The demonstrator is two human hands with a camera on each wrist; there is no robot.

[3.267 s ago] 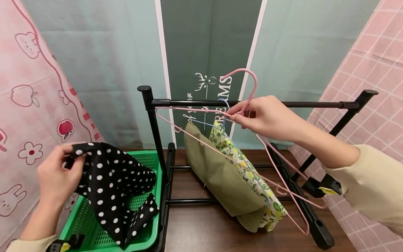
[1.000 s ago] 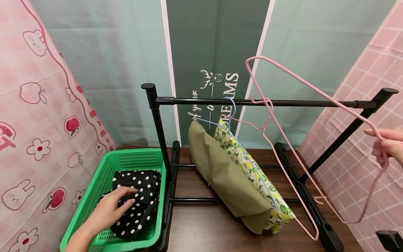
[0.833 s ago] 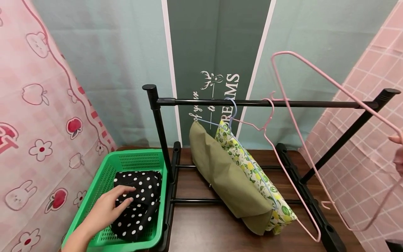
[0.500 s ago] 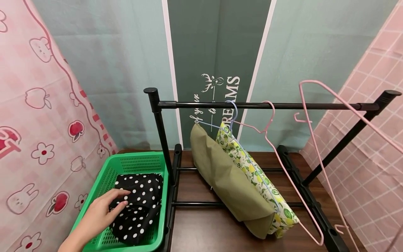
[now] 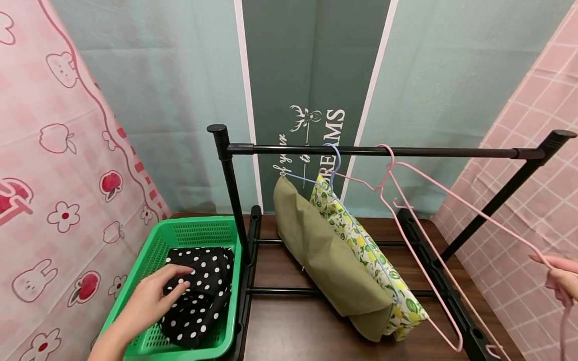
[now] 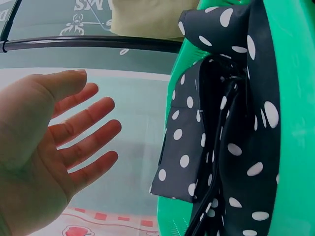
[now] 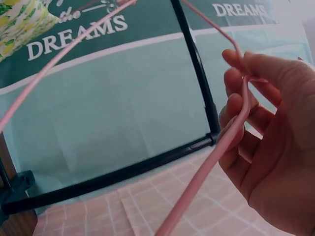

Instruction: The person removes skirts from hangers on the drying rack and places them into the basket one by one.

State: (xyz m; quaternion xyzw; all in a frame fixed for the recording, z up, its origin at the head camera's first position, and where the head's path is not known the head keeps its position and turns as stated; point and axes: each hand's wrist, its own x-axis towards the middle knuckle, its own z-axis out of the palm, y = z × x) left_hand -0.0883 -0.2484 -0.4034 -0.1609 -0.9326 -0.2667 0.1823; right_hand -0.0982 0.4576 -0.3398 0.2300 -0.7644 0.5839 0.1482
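Observation:
A black cloth with white polka dots lies folded in a green plastic basket. My left hand hovers over the cloth's near-left side in the head view. Its fingers are loosely bent, and the left wrist view shows air between the hand and the cloth. At the far right, the fingers of my right hand pinch a pink clothes hanger. In the right wrist view, thumb and fingers of that hand grip the hanger's pink wire at a bend; one long side runs away to the left.
A black garment rack stands beside the basket on a brown wooden surface. From its bar hang a blue hanger, with an olive cloth and a lemon-print cloth below, and another pink hanger. Pink-patterned fabric borders the left.
The left hand has let go of the lifted polka-dot cloth, now down in the basket. My right hand carried its pink hanger right from the bar, out of view, then back in, the hanger now lower.

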